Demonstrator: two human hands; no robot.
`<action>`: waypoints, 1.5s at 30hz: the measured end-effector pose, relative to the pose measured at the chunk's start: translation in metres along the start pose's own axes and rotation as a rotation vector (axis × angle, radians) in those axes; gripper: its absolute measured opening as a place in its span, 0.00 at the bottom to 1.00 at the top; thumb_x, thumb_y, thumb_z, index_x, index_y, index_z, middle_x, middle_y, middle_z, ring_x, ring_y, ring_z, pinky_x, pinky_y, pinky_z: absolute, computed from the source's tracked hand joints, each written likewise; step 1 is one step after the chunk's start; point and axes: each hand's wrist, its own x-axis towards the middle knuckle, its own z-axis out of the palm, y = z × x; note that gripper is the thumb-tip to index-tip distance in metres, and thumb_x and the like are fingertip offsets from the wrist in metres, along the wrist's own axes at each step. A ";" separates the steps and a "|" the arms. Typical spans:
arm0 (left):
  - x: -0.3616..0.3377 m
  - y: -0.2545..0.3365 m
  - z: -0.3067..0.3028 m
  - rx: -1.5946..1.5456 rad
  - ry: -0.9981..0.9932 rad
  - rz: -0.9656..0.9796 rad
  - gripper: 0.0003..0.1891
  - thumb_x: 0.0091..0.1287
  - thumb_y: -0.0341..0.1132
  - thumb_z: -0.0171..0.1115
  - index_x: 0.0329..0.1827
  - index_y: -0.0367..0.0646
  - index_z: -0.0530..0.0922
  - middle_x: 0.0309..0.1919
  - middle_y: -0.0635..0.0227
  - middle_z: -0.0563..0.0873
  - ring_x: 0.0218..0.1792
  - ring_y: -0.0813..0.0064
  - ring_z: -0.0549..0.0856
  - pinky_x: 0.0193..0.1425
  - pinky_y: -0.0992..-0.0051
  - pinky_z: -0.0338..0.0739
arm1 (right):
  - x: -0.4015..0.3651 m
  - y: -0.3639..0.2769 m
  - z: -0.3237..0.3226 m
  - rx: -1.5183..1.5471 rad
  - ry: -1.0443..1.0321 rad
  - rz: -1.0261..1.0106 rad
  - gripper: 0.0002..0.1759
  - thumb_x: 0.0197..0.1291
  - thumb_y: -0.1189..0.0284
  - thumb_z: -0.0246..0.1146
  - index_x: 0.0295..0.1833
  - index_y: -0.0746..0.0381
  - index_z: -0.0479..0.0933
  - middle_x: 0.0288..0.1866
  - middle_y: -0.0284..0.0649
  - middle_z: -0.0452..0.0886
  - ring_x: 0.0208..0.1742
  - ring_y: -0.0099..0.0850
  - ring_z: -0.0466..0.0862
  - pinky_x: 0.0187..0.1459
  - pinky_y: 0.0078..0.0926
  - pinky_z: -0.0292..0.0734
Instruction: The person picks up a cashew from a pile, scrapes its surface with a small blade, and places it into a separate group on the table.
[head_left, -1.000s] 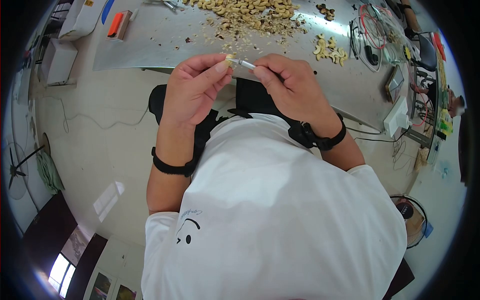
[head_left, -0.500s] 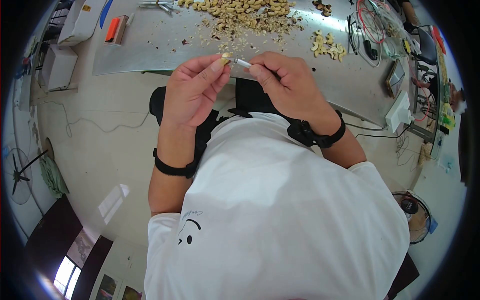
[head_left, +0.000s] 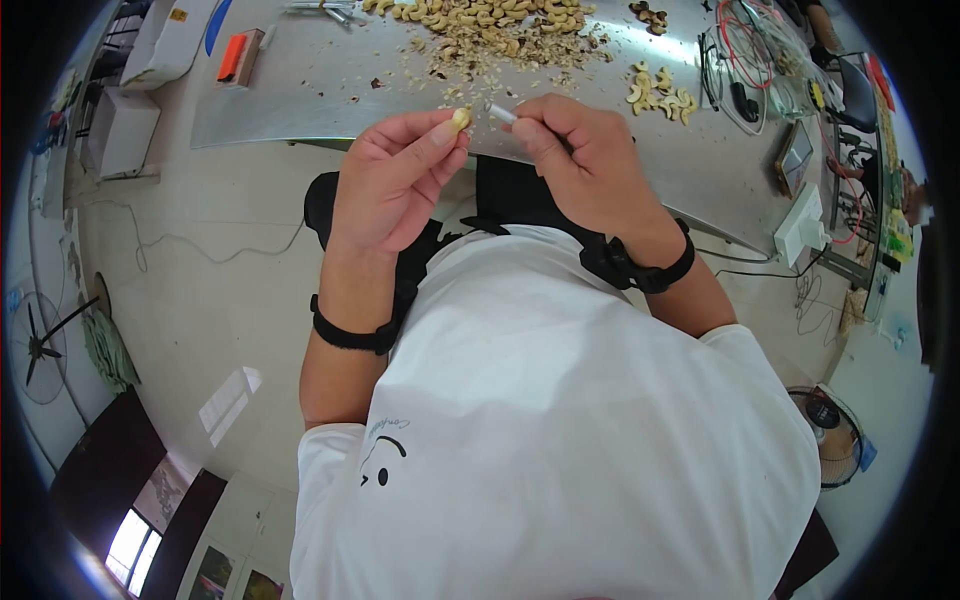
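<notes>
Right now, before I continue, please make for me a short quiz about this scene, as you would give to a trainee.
1. Multiple choice: what does the left hand hold?
a) a cup
b) a cashew
c) a spoon
2. True or false: the tool in the right hand is apart from that nut.
3. Fill in the missing word: the big cashew pile lies on the metal ____.

Key: 1 b; 2 true; 3 table.
</notes>
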 end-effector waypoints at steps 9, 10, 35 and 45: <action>-0.001 -0.002 -0.001 0.028 -0.012 0.028 0.09 0.74 0.22 0.66 0.55 0.31 0.86 0.47 0.58 0.92 0.48 0.70 0.92 0.55 0.74 0.89 | 0.000 -0.008 -0.005 -0.009 -0.138 0.040 0.08 0.72 0.70 0.65 0.44 0.65 0.84 0.27 0.45 0.80 0.25 0.37 0.78 0.30 0.33 0.74; -0.001 -0.002 -0.002 0.035 -0.007 0.032 0.09 0.74 0.22 0.66 0.55 0.31 0.86 0.47 0.58 0.92 0.47 0.70 0.92 0.55 0.74 0.89 | 0.000 -0.007 -0.004 -0.010 -0.128 0.035 0.08 0.72 0.70 0.65 0.44 0.65 0.84 0.27 0.45 0.80 0.25 0.37 0.78 0.30 0.33 0.74; -0.006 0.002 0.008 0.300 0.084 0.157 0.11 0.67 0.18 0.72 0.52 0.31 0.87 0.44 0.61 0.91 0.42 0.78 0.89 0.50 0.80 0.85 | 0.000 -0.004 -0.006 -0.014 -0.138 0.004 0.08 0.72 0.71 0.65 0.44 0.65 0.84 0.28 0.44 0.82 0.25 0.37 0.79 0.30 0.33 0.73; -0.008 0.003 0.016 0.494 0.144 0.221 0.10 0.64 0.20 0.75 0.48 0.34 0.89 0.43 0.66 0.91 0.42 0.83 0.87 0.49 0.82 0.83 | -0.002 -0.003 -0.008 0.003 -0.139 0.033 0.08 0.72 0.71 0.65 0.43 0.65 0.83 0.26 0.43 0.79 0.24 0.36 0.77 0.30 0.32 0.73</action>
